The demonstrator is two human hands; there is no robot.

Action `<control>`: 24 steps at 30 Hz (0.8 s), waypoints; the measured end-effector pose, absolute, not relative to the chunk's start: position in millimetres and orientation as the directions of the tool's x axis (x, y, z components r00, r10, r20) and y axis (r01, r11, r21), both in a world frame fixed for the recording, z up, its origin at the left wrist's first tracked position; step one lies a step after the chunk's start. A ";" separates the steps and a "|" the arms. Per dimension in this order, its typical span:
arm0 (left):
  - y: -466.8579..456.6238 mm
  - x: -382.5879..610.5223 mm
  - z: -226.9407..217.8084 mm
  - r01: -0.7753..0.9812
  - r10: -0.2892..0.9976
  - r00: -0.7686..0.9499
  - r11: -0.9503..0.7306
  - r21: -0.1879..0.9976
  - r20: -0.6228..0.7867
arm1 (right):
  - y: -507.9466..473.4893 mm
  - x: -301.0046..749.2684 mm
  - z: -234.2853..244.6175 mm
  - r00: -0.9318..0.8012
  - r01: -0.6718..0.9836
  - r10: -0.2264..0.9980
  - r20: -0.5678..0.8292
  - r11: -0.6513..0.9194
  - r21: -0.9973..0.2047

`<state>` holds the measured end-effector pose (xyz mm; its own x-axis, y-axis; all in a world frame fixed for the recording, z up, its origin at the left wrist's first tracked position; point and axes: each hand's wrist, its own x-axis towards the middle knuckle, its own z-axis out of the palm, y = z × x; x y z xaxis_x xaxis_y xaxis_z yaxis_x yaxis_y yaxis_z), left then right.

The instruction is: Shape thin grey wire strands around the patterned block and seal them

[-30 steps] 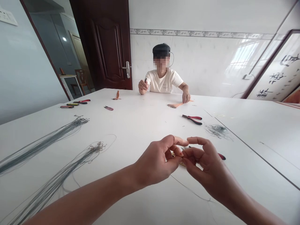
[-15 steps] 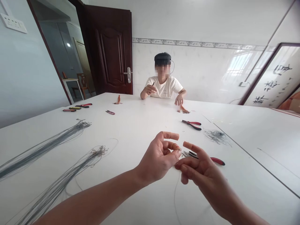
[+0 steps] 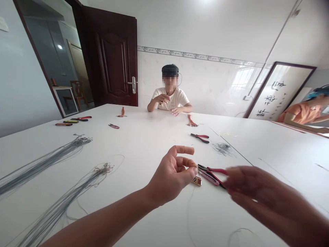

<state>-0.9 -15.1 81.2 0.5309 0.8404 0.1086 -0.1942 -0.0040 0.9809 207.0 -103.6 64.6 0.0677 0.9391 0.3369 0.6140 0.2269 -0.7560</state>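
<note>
My left hand is closed, with thumb and index finger pinching the end of a thin wire that trails down toward the table; the tiny part between the fingertips is hard to make out. Just below the fingertips is a small gold-edged rectangular piece with a dark red face. Beside it lie pliers with red and black handles and pink thread snips. My right hand is smeared by motion at the ends of the plier handles; whether it grips them I cannot tell.
Two bundles of grey wire lie on the left of the white table. A second pair of pliers and a wire tangle lie farther off. Across sits a person near orange tassels; another person is at right.
My right hand has moved right, away from my left fingertips, to the plier handles. My left hand keeps its pinch. The view has turned right, and the person opposite has drawn a hand back from the tassel.
</note>
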 end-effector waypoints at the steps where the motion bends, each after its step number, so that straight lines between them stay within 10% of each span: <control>1: -16.8 -0.8 80.9 -0.190 0.836 0.537 -0.015 0.982 0.116 | -93.7 195.5 72.5 0.031 0.576 0.950 0.311 0.237 -0.783; 10: -16.9 -1.6 80.7 -0.201 0.799 0.576 -0.066 0.977 0.172 | -64.0 154.0 79.1 -0.059 0.407 0.958 0.281 0.280 -0.870; 18: -3.0 -7.5 87.0 -0.216 0.805 0.590 0.080 0.973 0.065 | -36.5 162.0 76.9 -0.241 -0.086 0.964 0.115 0.097 -0.992; 24: 6.0 -7.2 84.3 -0.180 0.838 0.545 0.138 0.974 -0.019 | -36.0 159.5 66.0 0.038 0.247 0.920 0.389 0.368 -0.896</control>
<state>-7.2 6.0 84.3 0.5448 0.8384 -0.0187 -0.1796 0.1384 0.9739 159.5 -36.0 66.0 0.0381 0.9205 0.3889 0.2471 0.3685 -0.8962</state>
